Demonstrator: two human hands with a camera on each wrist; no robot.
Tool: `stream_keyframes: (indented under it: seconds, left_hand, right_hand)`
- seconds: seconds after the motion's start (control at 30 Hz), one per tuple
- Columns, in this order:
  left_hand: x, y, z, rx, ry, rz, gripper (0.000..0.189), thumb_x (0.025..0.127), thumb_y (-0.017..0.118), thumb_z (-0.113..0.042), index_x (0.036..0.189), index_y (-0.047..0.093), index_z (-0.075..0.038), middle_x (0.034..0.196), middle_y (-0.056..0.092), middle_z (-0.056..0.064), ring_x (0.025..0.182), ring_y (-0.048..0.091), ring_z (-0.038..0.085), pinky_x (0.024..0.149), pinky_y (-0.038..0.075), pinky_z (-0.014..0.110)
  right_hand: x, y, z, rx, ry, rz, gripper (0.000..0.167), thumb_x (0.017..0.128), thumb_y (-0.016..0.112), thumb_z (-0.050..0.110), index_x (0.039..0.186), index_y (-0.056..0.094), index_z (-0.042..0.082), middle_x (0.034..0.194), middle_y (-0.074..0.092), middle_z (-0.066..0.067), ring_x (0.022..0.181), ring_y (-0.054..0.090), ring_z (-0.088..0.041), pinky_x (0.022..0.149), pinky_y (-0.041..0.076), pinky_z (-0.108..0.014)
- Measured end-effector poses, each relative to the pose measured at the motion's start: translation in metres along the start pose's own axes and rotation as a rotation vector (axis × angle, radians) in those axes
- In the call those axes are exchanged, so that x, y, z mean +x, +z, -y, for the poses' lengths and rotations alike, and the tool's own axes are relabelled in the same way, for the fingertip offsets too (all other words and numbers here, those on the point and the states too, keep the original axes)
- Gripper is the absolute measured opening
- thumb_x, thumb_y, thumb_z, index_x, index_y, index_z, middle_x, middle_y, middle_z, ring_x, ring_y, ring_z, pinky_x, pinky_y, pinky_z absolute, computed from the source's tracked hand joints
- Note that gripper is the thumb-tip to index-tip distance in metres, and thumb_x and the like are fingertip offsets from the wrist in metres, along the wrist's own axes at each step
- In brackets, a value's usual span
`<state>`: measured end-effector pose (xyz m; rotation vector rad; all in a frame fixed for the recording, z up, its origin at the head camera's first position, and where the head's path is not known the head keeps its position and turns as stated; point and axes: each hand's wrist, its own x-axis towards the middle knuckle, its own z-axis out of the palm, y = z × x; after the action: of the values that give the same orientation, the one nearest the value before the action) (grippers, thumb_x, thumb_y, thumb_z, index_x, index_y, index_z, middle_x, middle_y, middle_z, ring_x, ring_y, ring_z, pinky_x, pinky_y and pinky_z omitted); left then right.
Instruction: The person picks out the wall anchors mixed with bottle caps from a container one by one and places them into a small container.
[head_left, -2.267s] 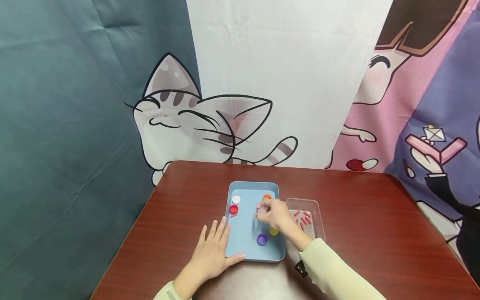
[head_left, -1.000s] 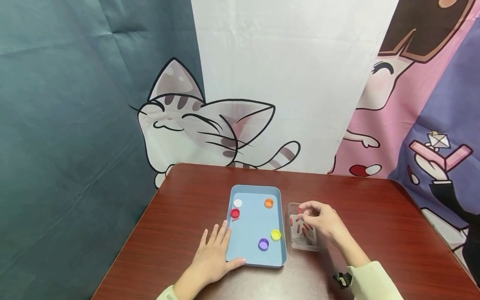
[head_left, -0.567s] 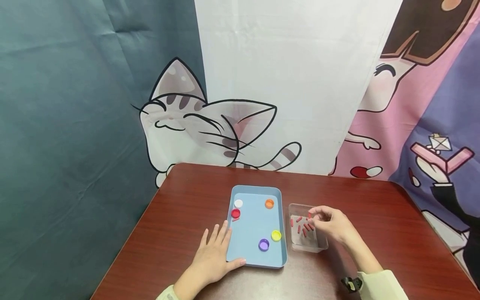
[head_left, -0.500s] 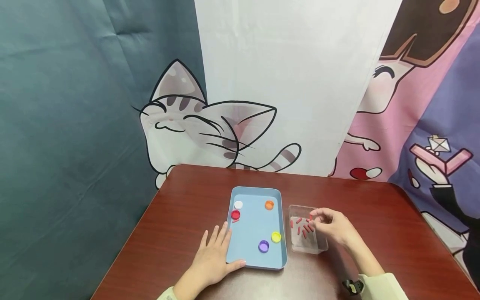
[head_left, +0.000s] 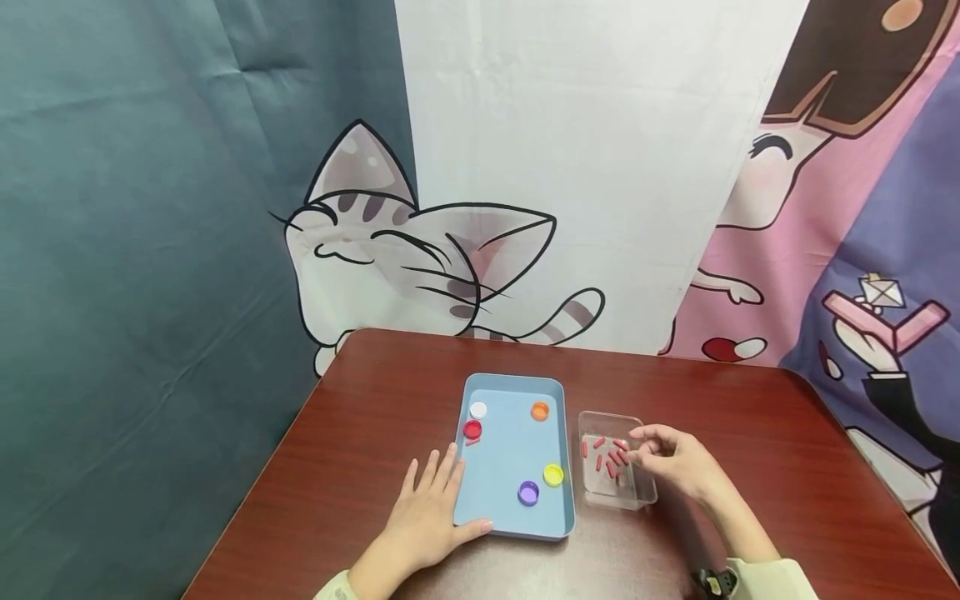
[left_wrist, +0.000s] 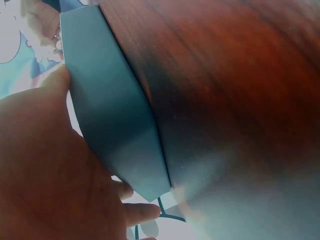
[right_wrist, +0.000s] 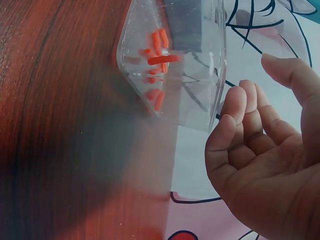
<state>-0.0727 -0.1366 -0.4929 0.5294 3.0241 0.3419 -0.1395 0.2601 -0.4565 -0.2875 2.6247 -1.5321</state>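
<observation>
My left hand (head_left: 423,521) is spread at the near left corner of a blue tray (head_left: 513,521). Its fingers lie along the left side and the thumb is at the front edge. In the left wrist view the thumb touches the rim of the blue tray (left_wrist: 107,95). My right hand (head_left: 678,462) is over the right side of a clear plastic box (head_left: 618,502); thumb and index finger stand apart with nothing between them. Several small red sticks (head_left: 599,462) are in the box. In the right wrist view one red stick (right_wrist: 163,59) lies crosswise above the others.
Inside the tray are a white cap (head_left: 477,410), a red cap (head_left: 472,429) with a red stick (head_left: 472,442) beside it, an orange cap (head_left: 540,411), a yellow cap (head_left: 552,475) and a purple cap (head_left: 528,493). A printed cloth (head_left: 510,167) hangs behind the brown table (head_left: 390,392).
My right hand carried a red stick from over the tray back to the clear box and has let it go there. My left hand has stayed at the tray.
</observation>
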Motion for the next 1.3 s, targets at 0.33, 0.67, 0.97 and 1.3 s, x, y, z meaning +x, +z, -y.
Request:
stream_keyframes:
  seconds: [0.33,0.67,0.97,1.3]
  left_hand:
    - [0.000,-0.001,0.000,-0.003,-0.003,0.010,0.100,0.089,0.048,-0.078,0.155,0.038,-0.004,0.168,0.021,0.014,0.152,0.024,0.041,0.120,0.016,0.064]
    - [0.004,0.001,0.002,0.007,-0.006,0.017,0.101,0.089,0.045,-0.080,0.156,0.037,-0.005,0.168,0.019,0.013,0.152,0.022,0.040,0.120,0.014,0.063]
    - [0.004,0.003,0.002,0.010,-0.015,0.036,0.102,0.089,0.043,-0.081,0.157,0.036,-0.006,0.169,0.017,0.012,0.153,0.020,0.040,0.121,0.013,0.063]
    - [0.004,0.002,0.001,0.022,-0.019,0.035,0.101,0.089,0.043,-0.081,0.157,0.036,-0.006,0.169,0.018,0.013,0.153,0.020,0.040,0.121,0.012,0.063]
  right_hand:
    - [0.003,0.003,0.003,-0.018,0.012,-0.022,0.036,0.088,0.072,0.005,0.121,0.064,-0.007,0.086,0.063,-0.005,0.076,0.059,-0.006,0.066,0.054,-0.023]
    - [0.011,0.018,0.017,-0.041,0.035,-0.026,0.036,0.090,0.073,0.010,0.123,0.065,-0.002,0.084,0.062,-0.005,0.075,0.056,-0.010,0.063,0.048,-0.023]
    - [0.021,0.042,0.027,-0.012,0.034,-0.023,0.036,0.089,0.077,0.017,0.118,0.067,-0.002,0.083,0.061,-0.005,0.068,0.053,-0.010,0.056,0.044,-0.024]
    - [0.040,0.060,0.039,-0.065,0.064,-0.013,0.032,0.086,0.080,0.023,0.112,0.071,0.007,0.078,0.060,-0.002,0.066,0.052,-0.013,0.051,0.039,-0.024]
